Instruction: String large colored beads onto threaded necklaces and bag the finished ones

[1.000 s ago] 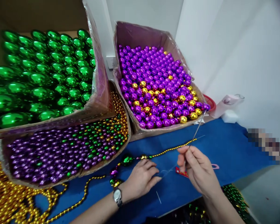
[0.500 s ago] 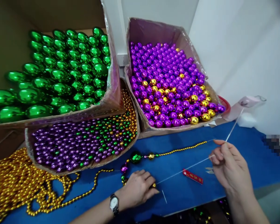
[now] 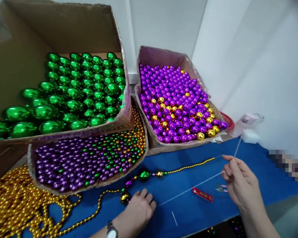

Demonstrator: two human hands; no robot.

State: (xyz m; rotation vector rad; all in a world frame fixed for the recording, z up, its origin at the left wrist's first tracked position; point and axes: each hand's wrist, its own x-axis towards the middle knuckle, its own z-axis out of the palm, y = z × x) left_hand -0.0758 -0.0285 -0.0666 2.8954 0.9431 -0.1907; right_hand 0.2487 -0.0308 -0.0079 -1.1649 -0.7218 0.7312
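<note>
My left hand, with a watch on the wrist, lies at the near end of a bead garland, its fingers curled over it; what sits under them is hidden. A large gold bead shows just beside that hand, and a green bead lies farther up the garland. From there a thin gold bead chain runs right toward my right hand. Closed in a pinch, my right hand holds a white thread that stretches slantwise down toward my left hand and also rises to the back right.
Boxes hold green beads, purple and gold beads, and small mixed beads. Gold bead chains pile up at left. A red packet, small scissors and a white stick lie on the blue table.
My left hand has slid left along the garland, uncovering the large gold bead; the gold bead at its fingertips is out of sight. My right hand keeps its pinch on the thread. The view has tilted up.
</note>
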